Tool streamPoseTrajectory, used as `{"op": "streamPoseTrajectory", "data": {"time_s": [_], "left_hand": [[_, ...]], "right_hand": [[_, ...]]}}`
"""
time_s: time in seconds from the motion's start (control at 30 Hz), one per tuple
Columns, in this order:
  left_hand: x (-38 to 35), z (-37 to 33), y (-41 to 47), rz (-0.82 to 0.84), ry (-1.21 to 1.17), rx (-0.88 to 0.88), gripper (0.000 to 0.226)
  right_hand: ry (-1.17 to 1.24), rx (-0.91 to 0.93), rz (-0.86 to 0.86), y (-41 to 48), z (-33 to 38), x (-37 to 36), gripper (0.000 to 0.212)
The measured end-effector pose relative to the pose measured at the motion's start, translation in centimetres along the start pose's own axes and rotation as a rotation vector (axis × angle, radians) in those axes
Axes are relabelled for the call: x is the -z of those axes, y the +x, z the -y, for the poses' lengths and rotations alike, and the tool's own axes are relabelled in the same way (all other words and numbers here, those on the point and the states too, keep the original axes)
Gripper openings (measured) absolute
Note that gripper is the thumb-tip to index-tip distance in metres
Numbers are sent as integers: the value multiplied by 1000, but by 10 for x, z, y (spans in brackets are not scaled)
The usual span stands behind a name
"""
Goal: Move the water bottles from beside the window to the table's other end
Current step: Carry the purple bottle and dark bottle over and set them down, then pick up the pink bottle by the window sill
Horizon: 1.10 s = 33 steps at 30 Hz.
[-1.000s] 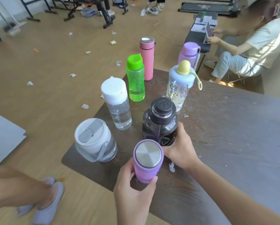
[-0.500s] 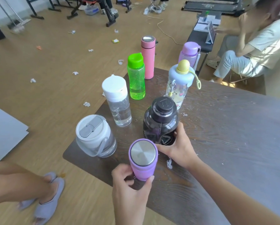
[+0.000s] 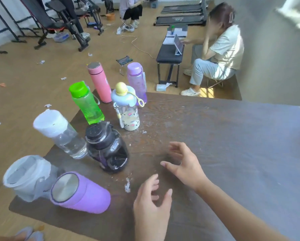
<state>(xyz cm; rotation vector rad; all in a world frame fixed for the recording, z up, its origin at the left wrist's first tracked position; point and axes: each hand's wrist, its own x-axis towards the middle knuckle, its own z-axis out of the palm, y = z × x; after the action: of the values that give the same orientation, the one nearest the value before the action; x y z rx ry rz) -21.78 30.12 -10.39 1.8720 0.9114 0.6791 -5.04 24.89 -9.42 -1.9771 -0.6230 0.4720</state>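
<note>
Fingers on both hands are spread and hold nothing, so next grab each bottle around its middle, nice and tight.

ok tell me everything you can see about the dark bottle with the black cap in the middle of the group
The dark bottle is a squat, wide jug of smoky, see-through plastic, almost black with a purplish tint. It has rounded shoulders and a black screw cap on a narrower neck. It stands on the brown table and looks tilted, likely from the wide lens. The clear white-capped bottle stands close on its left, whether touching is unclear. Neither hand touches it; the right hand hovers open beside it.
</note>
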Motion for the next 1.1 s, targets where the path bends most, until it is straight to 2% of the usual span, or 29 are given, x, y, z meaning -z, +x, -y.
{"op": "streamPoseTrajectory", "data": {"time_s": [0.23,0.37,0.47,0.57,0.7,0.77,0.87,1.0,1.1], "left_hand": [[-148,-80,15,261,-40,-60,69],[-250,-134,23,447,7,-144,62],[-327,-173,27,597,91,-243,52],[-398,-210,27,710,124,-306,52],[-476,-256,15,809,157,-379,67],[-508,-275,9,842,189,-416,74],[-542,-297,14,856,167,-418,82],[-555,-309,30,917,199,-396,104],[-553,-305,30,932,126,-347,104]], "right_hand": [[87,-164,-380,-15,-92,172,48],[110,-284,-633,-23,-147,274,33],[4,-360,-784,-33,-189,352,37],[-133,-444,-896,-42,-224,418,54],[-150,-465,-838,-41,-250,471,92],[-137,-421,-791,-36,-257,486,99],[-90,-301,-744,-24,-264,501,89],[-23,-125,-711,-10,-263,512,75],[7,-121,-714,-7,-266,515,66]]}}
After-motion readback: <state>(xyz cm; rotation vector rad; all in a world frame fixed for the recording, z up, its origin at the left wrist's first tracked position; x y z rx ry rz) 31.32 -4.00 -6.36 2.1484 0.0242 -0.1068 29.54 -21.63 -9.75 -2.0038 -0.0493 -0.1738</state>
